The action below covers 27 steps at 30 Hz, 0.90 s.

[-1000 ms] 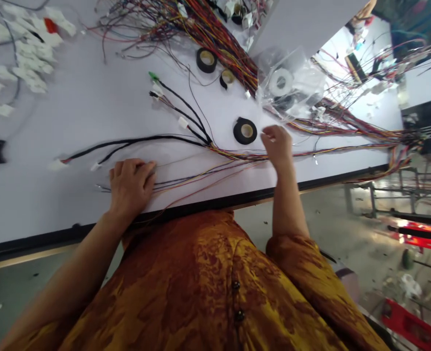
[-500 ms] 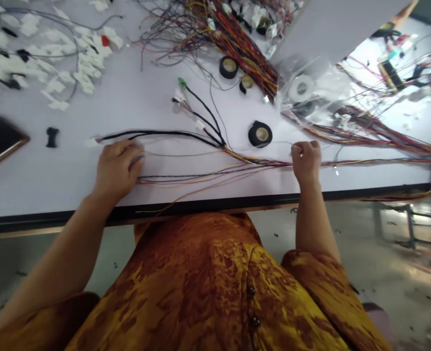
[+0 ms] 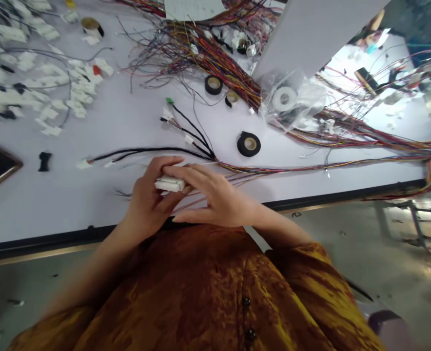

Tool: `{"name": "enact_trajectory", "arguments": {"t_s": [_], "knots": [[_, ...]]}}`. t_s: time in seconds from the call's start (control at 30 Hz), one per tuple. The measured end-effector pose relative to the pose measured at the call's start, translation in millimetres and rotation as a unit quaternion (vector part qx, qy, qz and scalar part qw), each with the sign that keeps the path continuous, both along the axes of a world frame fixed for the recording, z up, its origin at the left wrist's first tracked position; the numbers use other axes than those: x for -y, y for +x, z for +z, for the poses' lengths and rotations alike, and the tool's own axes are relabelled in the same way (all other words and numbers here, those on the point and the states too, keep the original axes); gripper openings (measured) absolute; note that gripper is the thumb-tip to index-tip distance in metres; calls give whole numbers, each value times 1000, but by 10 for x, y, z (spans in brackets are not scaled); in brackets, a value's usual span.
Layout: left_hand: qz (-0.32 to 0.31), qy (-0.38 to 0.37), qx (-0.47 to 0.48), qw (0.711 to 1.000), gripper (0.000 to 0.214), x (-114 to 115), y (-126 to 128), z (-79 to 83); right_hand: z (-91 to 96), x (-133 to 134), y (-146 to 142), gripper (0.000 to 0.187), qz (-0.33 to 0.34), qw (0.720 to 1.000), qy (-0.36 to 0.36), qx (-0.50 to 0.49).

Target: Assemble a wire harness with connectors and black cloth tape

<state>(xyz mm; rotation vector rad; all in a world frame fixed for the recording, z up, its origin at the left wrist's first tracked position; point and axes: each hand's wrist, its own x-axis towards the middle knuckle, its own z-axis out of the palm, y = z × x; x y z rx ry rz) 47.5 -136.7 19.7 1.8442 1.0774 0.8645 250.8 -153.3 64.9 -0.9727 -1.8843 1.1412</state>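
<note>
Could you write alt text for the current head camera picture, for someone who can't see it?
A person's left hand holds a small white block, the right hand close against it, over a pale worktable. Beyond lie black-wrapped wires and a roll of black tape; white pieces are scattered at picture left.

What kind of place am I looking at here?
Probably a wiring workshop: a thick bundle of coloured wires, a pile of white connectors and a roll of black tape all lie on the worktable.
</note>
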Motion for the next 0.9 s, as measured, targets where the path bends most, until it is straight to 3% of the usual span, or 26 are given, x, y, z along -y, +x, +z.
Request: {"name": "enact_trajectory", "arguments": {"t_s": [0.03, 0.07, 0.13, 0.2, 0.27, 0.37, 0.53, 0.63, 0.7, 0.8, 0.9], "knots": [[22, -9, 0, 1000, 37, 26, -17, -24, -69, 2, -50, 34, 16, 1000, -21, -11], [39, -33, 10, 999, 31, 43, -54, -56, -168, -2, -45, 34, -14, 999, -38, -19], [49, -98, 51, 993, 29, 43, -146, -114, -432, -24, 95, 25, -156, 986, -54, 2], [38, -143, 93, 985, 27, -17, -196, -126, -734, -59, 320, 13, -300, 949, -38, 93], [10, -160, 119, 980, 23, -152, -157, -73, -1002, -94, 511, 8, -338, 923, -46, 176], [-58, -173, 147, 972, 25, -482, 64, 87, -1241, -137, 607, 11, -323, 915, -61, 234], [-163, -170, 166, 958, 23, -1078, 675, 292, -1298, -179, 464, 14, -351, 885, -62, 301], [-173, -151, 137, 964, 26, -1318, 1049, 303, -1299, -176, 410, 15, -357, 871, -66, 330], [-171, -152, 124, 966, 30, -1443, 1239, 290, -1316, -159, 407, 16, -359, 877, -63, 313], [-158, -185, 126, 962, 38, -1621, 1363, 278, -1347, -132, 430, 18, -381, 891, -46, 243], [-165, -240, 121, 949, 34, -1777, 1304, 304, -1354, -134, 450, 13, -382, 895, -56, 223]]}}
